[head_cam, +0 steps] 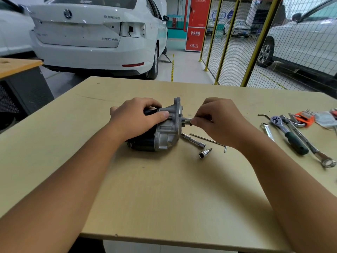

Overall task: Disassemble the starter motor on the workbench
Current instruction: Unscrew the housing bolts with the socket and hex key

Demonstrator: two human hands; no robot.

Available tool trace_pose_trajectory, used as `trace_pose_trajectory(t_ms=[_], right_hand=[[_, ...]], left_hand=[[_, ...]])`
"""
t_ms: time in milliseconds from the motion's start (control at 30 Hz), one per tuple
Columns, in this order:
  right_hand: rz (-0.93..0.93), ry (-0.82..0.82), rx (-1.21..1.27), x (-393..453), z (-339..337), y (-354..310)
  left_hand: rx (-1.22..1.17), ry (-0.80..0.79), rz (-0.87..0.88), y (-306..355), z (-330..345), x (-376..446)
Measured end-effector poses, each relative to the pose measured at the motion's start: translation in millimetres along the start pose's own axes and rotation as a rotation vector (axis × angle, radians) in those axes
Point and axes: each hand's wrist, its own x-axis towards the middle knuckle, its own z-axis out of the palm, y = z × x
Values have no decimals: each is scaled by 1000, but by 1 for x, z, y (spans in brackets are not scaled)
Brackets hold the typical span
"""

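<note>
Starter motor lies on its side mid-workbench, the pale board my landmark. Beyond the bench's far edge stands a white car; a yellow mesh fence rises past its far right corner. My left hand grips the motor's black body, fingers curled over it. My right hand pinches a slim metal tool at the motor's silver end. Loose socket lies just right of the motor.
</note>
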Motion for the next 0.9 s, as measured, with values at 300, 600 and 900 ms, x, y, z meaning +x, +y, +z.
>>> trace_pose_trajectory(t_ms=[300,600,900], right_hand=[[11,20,23,-3,-3,-1],[19,-29,-65,0,-6,-2],[66,-58,23,-2,-6,0]], left_hand=[[-2,1,1,0,0,0],[-3,7,-3,0,0,0],[14,-7,8,0,-1,-1]])
